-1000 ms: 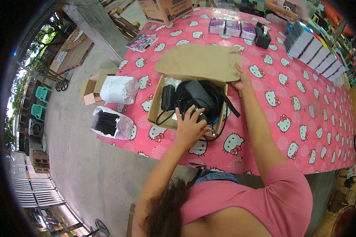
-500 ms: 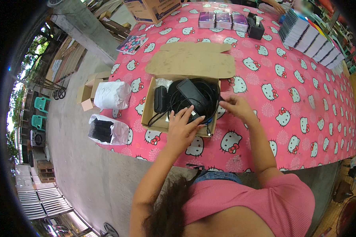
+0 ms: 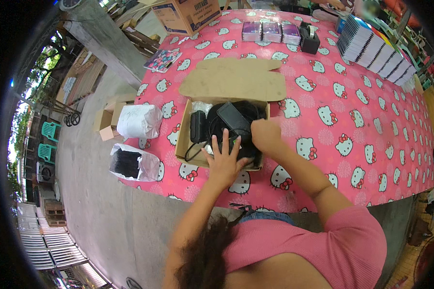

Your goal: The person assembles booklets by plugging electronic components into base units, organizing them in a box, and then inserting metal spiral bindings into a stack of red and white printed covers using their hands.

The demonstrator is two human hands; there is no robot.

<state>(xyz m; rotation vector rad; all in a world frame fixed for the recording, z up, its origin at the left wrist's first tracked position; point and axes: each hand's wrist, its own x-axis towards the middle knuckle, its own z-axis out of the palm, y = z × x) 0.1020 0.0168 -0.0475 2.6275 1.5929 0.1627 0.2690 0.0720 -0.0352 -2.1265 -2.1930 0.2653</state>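
An open cardboard box [image 3: 182, 139] sits at the table's near side, its lid [image 3: 234, 79] folded back away from me. Inside lie a black power adapter [image 3: 232, 115], coiled black cables [image 3: 216, 110] and a black oblong block [image 3: 197, 126] along the left wall. My left hand [image 3: 224, 161] rests with spread fingers on the cables at the box's near side; the hand is open. Over the right wall, my right hand [image 3: 266, 136] is closed in a fist. What it grips, if anything, is hidden from view.
Left of the box, two white-wrapped packages [image 3: 140, 121] stand at the table edge, one showing black contents [image 3: 125, 162]. Farther back are a notebook [image 3: 162, 60], a large carton [image 3: 188, 17], small purple packs [image 3: 271, 32], a tape dispenser [image 3: 309, 38] and stacked spiral notebooks [image 3: 373, 50].
My right hand has moved from beside the box's right edge to over it, and its fingers have curled into a fist. My left hand's fingers have spread over the cables.
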